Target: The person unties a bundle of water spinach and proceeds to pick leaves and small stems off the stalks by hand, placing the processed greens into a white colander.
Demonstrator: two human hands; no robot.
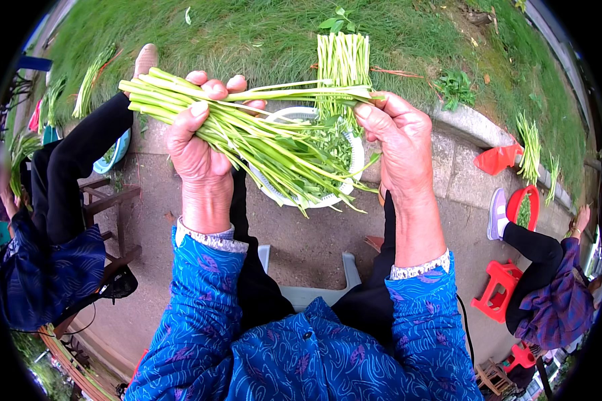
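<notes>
My left hand (200, 125) is closed around a thick bundle of green leafy-vegetable stems (261, 135), cut ends to the left and thin tips hanging to the right. My right hand (394, 130) pinches the tip end of one or more stems that stretch across from the bundle, between thumb and fingers. Beneath the bundle stands a white plastic basket (357, 155) with loose green leaves (343, 143) in it. Just beyond the basket, a neat pile of trimmed stems (343, 60) lies on the grass side, with red string (396, 72) by it.
A stone kerb (471, 123) borders the grass. People sit at the left (50, 270) and right (557, 295), with a blue basin (115, 153), a red basin (537, 208) and a red stool (496, 290) near them. More stem bundles (529, 150) lie along the kerb.
</notes>
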